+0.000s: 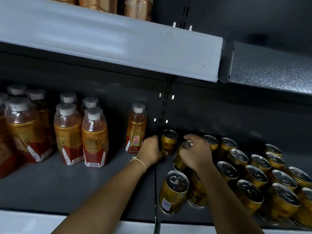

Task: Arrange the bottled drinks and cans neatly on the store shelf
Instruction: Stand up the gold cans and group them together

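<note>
Both hands on gold cans at the back of the dark shelf.

The left hand grips an upright can near the rear wall; the right hand clasps a tilted can just beside it — bottles stand to the left.

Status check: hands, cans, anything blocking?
Left hand grips rear can. Right hand grips second can. Lone bottle stands just left; nothing blocking.

- The cans I sort are glossy gold metal.
- Bottles are clear, shiny plastic.
- The shelf looks like matt, dark-painted metal.
- My wrist string is thin cord.
</note>
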### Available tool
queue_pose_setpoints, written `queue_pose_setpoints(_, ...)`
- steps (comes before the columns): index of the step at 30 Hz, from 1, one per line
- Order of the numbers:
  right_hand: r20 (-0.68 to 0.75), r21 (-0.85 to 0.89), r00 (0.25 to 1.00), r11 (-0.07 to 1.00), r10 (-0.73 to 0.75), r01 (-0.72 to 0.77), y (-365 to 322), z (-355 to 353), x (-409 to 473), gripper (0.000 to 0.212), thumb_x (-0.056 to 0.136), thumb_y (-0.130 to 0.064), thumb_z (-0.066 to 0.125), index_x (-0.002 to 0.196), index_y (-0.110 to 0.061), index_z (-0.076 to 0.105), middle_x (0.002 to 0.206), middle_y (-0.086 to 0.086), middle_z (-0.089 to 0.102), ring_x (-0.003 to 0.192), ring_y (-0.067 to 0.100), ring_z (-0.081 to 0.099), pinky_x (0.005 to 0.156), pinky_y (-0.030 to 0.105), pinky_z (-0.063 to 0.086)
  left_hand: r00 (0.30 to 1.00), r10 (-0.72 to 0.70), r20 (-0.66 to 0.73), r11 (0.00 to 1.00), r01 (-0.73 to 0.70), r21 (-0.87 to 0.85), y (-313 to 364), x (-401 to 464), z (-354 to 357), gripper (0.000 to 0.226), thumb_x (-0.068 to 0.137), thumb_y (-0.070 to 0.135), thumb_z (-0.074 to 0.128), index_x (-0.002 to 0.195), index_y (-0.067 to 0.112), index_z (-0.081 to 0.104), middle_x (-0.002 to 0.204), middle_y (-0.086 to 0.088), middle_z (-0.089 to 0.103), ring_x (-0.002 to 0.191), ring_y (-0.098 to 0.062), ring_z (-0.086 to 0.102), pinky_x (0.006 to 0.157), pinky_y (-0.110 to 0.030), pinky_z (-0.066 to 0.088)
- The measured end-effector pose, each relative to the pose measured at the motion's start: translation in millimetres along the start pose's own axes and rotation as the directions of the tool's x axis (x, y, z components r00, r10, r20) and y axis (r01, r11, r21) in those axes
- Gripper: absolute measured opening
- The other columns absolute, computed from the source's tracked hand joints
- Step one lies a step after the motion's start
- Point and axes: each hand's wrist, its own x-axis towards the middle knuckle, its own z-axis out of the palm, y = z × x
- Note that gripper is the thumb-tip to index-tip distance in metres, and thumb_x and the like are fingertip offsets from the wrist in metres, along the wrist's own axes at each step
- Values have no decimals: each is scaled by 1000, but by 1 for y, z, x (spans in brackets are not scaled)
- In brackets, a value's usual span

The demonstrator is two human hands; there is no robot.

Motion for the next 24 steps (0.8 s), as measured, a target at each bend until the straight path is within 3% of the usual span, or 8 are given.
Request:
queue_pose_setpoints(4, 37, 14, 999, 1000, -3, 2, 2, -2, 1, 61, 68, -21, 63, 129, -22, 61, 131, 3, 59, 125, 27, 50, 101, 43, 48, 997, 76, 17, 997, -76, -1, 0, -16, -17, 30, 86, 11, 68, 115, 8, 65, 112, -8, 67, 106, -23, 63, 78, -17, 41)
queue_pose_setpoints(9, 58, 11, 998, 999, -37, 37, 7, -4, 5, 58, 74, -11, 75, 129, -22, 61, 131, 1, 59, 122, 21, 53, 99, 38, 49, 997, 63, -35, 993, -66, -100, -12, -57, -36, 27, 94, 11, 60, 120, 14, 66, 115, 0, 67, 107, -11, 59, 83, -15, 39)
queue_pose_setpoints(11, 84, 47, 996, 998, -33, 29, 7, -6, 5, 58, 75, -12, 78, 129, -23, 61, 130, 0, 60, 120, 20, 56, 99, 42, 52, 997, 52, -59, 993, -58, -105, -17, -73, -37, 29, 94, 10, 58, 122, 12, 65, 114, -2, 67, 108, -13, 61, 81, -9, 39)
queue_pose_setpoints(14, 112, 87, 993, 996, -21, 11, 8, -8, 4, 53, 76, -17, 81, 125, -26, 63, 121, -5, 63, 109, 19, 61, 85, 48, 59, 998, 58, 20, 981, -53, -189, -20, -94, -37, 45, 88, -2, 56, 130, 15, 60, 117, 2, 64, 115, -12, 59, 81, 4, 34)
queue_pose_setpoints(16, 94, 77, 995, 997, -27, 20, 9, -8, 5, 46, 76, -23, 81, 119, -27, 65, 111, -7, 64, 99, 15, 62, 80, 46, 61, 987, 112, 117, 975, -87, -204, -18, -104, -34, 63, 82, -4, 56, 141, 17, 49, 131, 3, 57, 129, -13, 49, 91, 7, 26)
queue_pose_setpoints(19, 76, 26, 996, 999, -45, 43, 11, -6, 7, 46, 76, -31, 82, 118, -27, 64, 106, -9, 64, 93, 11, 61, 81, 42, 60, 953, 205, 225, 979, -203, -29, -13, -110, -27, 88, 78, 9, 61, 155, 19, 19, 160, -4, 23, 146, -10, 10, 113, -10, 0)
queue_pose_setpoints(21, 99, 20, 993, 998, -60, 58, 12, -4, 6, 56, 74, -40, 84, 124, -27, 61, 109, -8, 64, 96, 11, 61, 83, 36, 57, 921, 247, 302, 964, -266, 24, -11, -109, -22, 99, 79, 19, 64, 157, 22, 2, 164, 0, 1, 137, 2, -13, 101, -9, -19)
queue_pose_setpoints(24, 109, 20, 990, 995, -94, 93, 13, -2, 5, 68, 70, -53, 85, 127, -24, 61, 113, -4, 65, 98, 11, 62, 78, 26, 51, 879, 267, 394, 964, -240, -118, -11, -111, -19, 110, 76, 30, 71, 155, 33, -5, 163, 7, -8, 131, 4, -20, 104, -16, -16)
